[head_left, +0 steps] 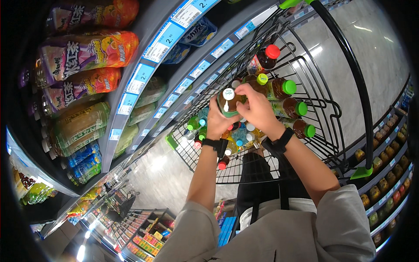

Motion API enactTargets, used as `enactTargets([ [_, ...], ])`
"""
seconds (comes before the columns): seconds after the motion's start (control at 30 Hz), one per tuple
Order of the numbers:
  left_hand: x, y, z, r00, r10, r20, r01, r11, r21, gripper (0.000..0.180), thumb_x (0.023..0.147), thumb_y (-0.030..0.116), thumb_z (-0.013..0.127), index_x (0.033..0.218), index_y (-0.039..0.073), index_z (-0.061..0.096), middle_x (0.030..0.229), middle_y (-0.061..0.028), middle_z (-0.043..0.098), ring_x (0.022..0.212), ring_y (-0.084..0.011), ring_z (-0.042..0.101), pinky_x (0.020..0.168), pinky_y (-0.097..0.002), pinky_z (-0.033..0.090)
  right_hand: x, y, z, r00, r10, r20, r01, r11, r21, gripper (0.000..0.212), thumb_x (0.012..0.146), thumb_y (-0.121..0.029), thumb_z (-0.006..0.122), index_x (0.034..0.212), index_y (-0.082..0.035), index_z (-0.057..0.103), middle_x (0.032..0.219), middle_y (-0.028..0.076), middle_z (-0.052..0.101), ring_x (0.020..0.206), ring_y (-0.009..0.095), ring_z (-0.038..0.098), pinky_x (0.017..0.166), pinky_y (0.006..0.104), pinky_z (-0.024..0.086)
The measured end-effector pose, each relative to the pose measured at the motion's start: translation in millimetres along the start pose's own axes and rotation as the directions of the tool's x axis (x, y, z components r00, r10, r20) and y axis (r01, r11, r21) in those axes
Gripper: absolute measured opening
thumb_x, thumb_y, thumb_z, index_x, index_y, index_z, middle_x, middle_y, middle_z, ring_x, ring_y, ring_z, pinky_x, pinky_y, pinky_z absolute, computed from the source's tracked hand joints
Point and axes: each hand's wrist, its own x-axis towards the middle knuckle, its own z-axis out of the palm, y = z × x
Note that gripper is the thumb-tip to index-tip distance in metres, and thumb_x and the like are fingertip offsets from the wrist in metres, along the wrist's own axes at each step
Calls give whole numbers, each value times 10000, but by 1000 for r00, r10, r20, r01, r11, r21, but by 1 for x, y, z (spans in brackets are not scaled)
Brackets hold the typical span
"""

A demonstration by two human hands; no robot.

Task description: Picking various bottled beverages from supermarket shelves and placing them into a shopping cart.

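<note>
- Two price-tag rows: blue and white point(142, 72); shelf bottles point(87, 54) wear purple-orange labels.
- Bottle point(228, 105): brown drink, white cap, held above the cart point(354, 63).
- Left hand point(217, 120) wraps it; right hand point(260, 112) curls against it, pinch unclear.
- Pale, glossy floor point(159, 168).

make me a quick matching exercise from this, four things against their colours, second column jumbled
Things:
1. held bottle's cap
2. right wristband
3. cart handle's lower corner piece
4. top-left shelf bottles

Colours:
A. bright green
B. orange and purple
C. white
D. black

Pairs: 1-C, 2-D, 3-A, 4-B
</note>
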Motion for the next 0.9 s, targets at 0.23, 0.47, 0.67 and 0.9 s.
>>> enactTargets([
  [0.23,-57,12,-27,995,-82,52,96,766,-636,746,799,227,791,1390,-6,400,1269,-106,573,1152,-204,563,999,-350,451,-10,-19,0,943,-285,171,281,958,48,511,846,-270,707,1285,-65,545,1184,179,615,1092,347,593,931,416,471],
  [0.47,-83,19,-60,982,-104,-158,-30,741,-671,809,871,471,683,1431,-25,376,1343,-131,529,1220,-247,521,1071,-387,378,-17,-29,24,869,-216,446,203,976,76,1025,755,-375,812,1509,17,238,1418,283,433,1305,409,465,1068,419,405],
  [0.67,-46,45,-104,923,137,-359,-246,928,-278,1007,660,333,923,1412,-31,361,1336,-140,523,1229,-250,521,1047,-386,420,33,-55,65,857,-385,342,383,920,78,1111,657,-209,854,1536,-40,196,1383,283,447,1259,426,504,1062,429,439],
  [0.9,16,49,-133,788,391,-476,-356,919,166,866,672,155,924,1326,-46,394,1271,-150,556,1160,-227,570,1008,-360,452,99,-63,110,830,-542,131,544,839,22,795,757,-30,709,1470,-36,359,1369,226,532,1254,373,530,1057,418,445],
])
